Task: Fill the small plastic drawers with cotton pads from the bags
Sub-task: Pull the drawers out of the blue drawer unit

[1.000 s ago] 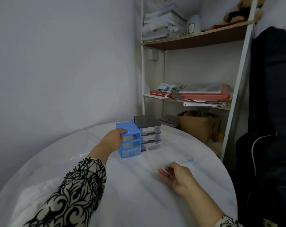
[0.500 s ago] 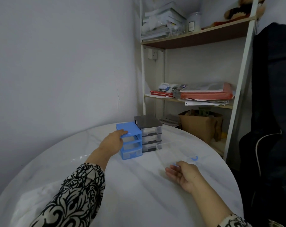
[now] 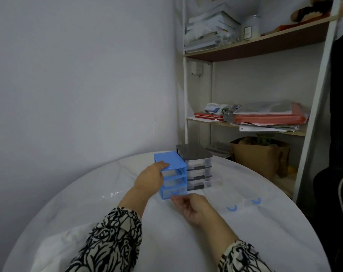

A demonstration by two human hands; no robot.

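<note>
Round white table (image 3: 186,242) fills the lower half of the frame. White-framed shelf unit (image 3: 245,46) stands at upper right, loaded with papers and folders; brown paper bag (image 3: 259,158) sits at its base, right of centre.

Two small drawer units stand side by side at frame centre, touching or nearly so. Blue drawer unit (image 3: 171,173) is on the left; grey drawer unit (image 3: 196,165) is on the right and slightly further back. Blue unit: upper two slots look vacant, bottom clear drawer (image 3: 173,192) seated in its slot.

Left hand (image 3: 149,179) rests on the blue unit's left side, fingers laid over the top edge, holding the unit. Right hand (image 3: 192,209) is just below the blue unit, fingers curled toward the bottom drawer front; contact with the drawer cannot be told, and nothing is seen held.

Clear plastic bag (image 3: 111,194) lies at left of centre on the table; contents not discernible. Two clear drawers with blue handles lie on the table at centre right, one nearer (image 3: 231,208) and one beyond it (image 3: 255,201). Another clear drawer (image 3: 214,182) sits at the foot of the grey unit.
</note>
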